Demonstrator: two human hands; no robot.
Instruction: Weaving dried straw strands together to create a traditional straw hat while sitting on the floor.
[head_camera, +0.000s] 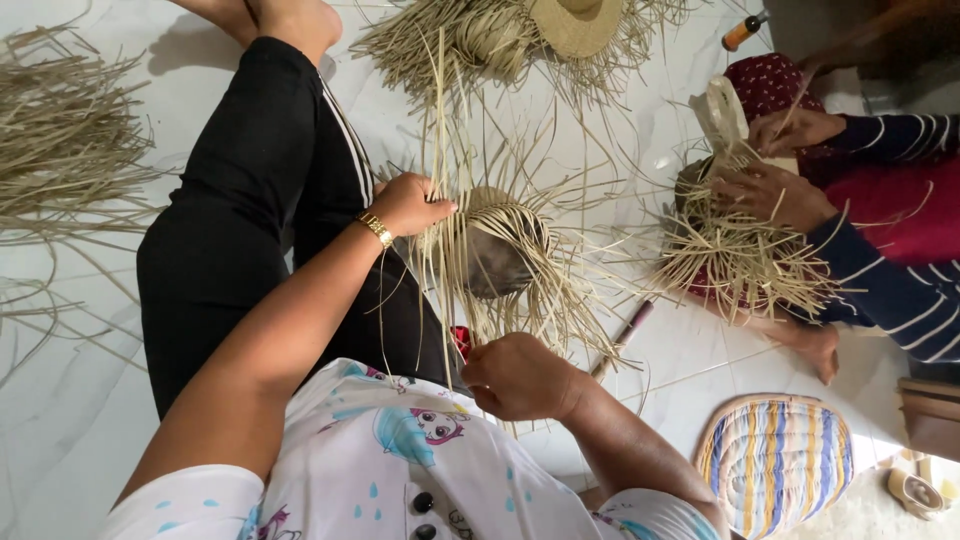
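"Though the white tiled floor (90, 400) takes up most of the view, what lies on it?"

"The biggest thing is the person's own black-trousered leg (240, 200), stretched out toward the top of the picture. To the left of it is a loose heap of dry straw (60, 140), well apart from the hands."

"And the piece being worked?"

"A half-woven straw hat (500, 245) sits in front of the person, just right of the leg, its rounded crown woven and long loose strands fanning out all round it."

"How do the hands stand?"

"The left hand (412, 205), with a gold watch at the wrist, is clenched on a bunch of strands at the hat's left edge. The right hand (520, 378) is closed on strands at the near edge, close to the body; I cannot tell how many it pinches."

"Anyone else?"

"On the right a co-worker in a striped sleeve has both hands (775, 190) on a second straw piece (740, 255), apart from the first hat."

"Smaller things?"

"A finished-looking hat with a frayed brim (575, 28) lies at the top, a striped woven mat (778, 460) at the lower right, and a thin stick-like tool (625, 335) lies on the floor just beside the loose strands."
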